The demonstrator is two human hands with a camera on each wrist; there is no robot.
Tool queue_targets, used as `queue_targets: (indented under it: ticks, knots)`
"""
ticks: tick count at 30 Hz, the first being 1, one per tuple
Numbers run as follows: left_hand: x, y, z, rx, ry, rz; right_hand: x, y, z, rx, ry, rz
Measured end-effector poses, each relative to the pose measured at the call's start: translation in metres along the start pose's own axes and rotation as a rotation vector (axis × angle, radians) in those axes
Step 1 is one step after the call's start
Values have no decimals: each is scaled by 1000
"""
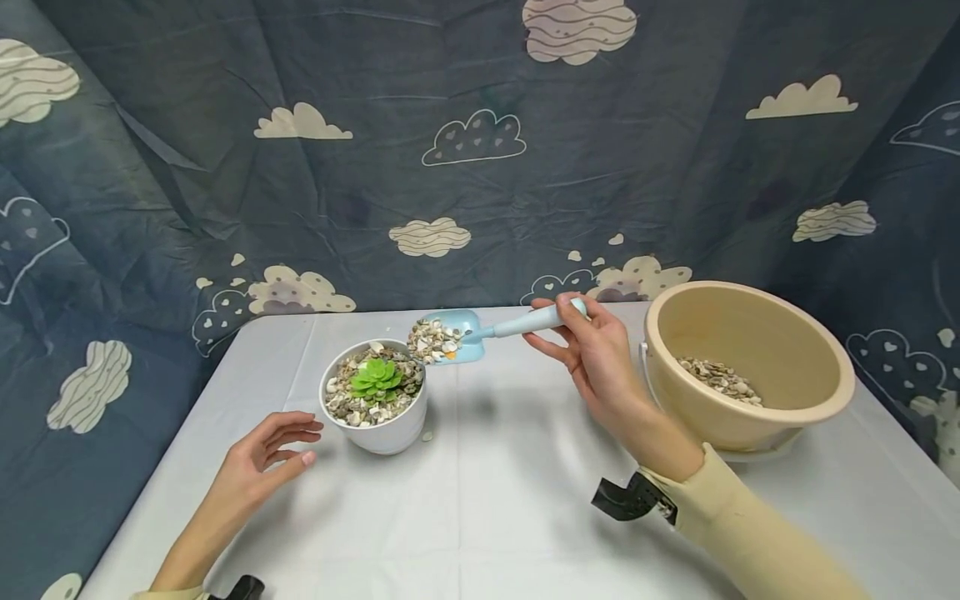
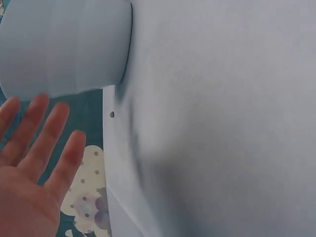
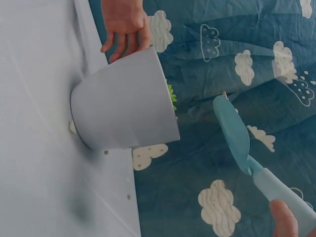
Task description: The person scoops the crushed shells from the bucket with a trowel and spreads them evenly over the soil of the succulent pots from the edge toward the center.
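Observation:
My right hand (image 1: pixel 600 354) pinches the pale handle of a light blue trowel (image 1: pixel 517 323) near its end. Small pebbles (image 1: pixel 433 340) fill the trowel's blade, whose tip overlaps the right rim of a white pot (image 1: pixel 390 429) in the head view; in the right wrist view the trowel (image 3: pixel 234 131) is held above the pot's rim. A green succulent (image 1: pixel 377 381) stands in the pot amid more pebbles. Beside the pot on the left, my left hand (image 1: pixel 262 458) hovers with loosely extended fingers and holds nothing. Its fingertips are near the pot wall (image 2: pixel 64 49) in the left wrist view.
A large cream bucket (image 1: pixel 750 350) stands at the right of the white-covered table (image 1: pixel 480 517), with a heap of pebbles (image 1: pixel 720 381) inside. One stray pebble (image 1: pixel 427 436) lies just right of the pot. Behind the table hangs a dark cloth (image 1: pixel 480 200) with cloud prints.

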State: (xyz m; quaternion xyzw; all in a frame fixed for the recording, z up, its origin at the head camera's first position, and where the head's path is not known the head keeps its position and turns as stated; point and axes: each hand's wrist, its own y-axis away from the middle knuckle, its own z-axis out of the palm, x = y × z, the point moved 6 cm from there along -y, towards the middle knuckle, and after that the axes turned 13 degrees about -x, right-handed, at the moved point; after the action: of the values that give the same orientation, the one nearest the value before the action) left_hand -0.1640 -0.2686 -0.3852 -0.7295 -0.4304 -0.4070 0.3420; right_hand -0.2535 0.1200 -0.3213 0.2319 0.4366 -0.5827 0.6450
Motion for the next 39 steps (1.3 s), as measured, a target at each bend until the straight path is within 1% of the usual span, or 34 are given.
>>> queue_targets:
  ticks: [2, 6, 8, 10, 12, 16, 20, 25, 29, 35, 39]
  knots:
    - [-3, -2, -1, 14, 22, 1, 2, -1, 1, 2, 7, -4]
    - [-10, -9, -1, 31, 81, -32, 6, -4, 2, 1, 57, -12]
    - [-13, -13, -1, 29, 124, -56, 8, -5, 3, 3, 100, -12]
    - [-15, -18, 1, 19, 167, -67, 10, -6, 4, 3, 135, -11]
    - [-15, -23, 2, 5, 193, -94, 13, -8, 6, 4, 158, -15]
    - [-14, -36, 7, -49, 227, -111, 17, -12, 11, 8, 179, -39]
    - [-14, -49, 9, -112, 257, -80, 20, -18, 16, 7, 205, -58]
    - [-13, -62, 10, -166, 266, -74, 24, -27, 21, -5, 241, -84]
    - [-13, -68, 10, -212, 258, -85, 26, -33, 26, -18, 256, -98]
    - [-14, -72, 11, -244, 298, -109, 29, -39, 31, -38, 268, -102]
    - [-13, -75, 12, -274, 315, -92, 28, -41, 32, -52, 275, -114]
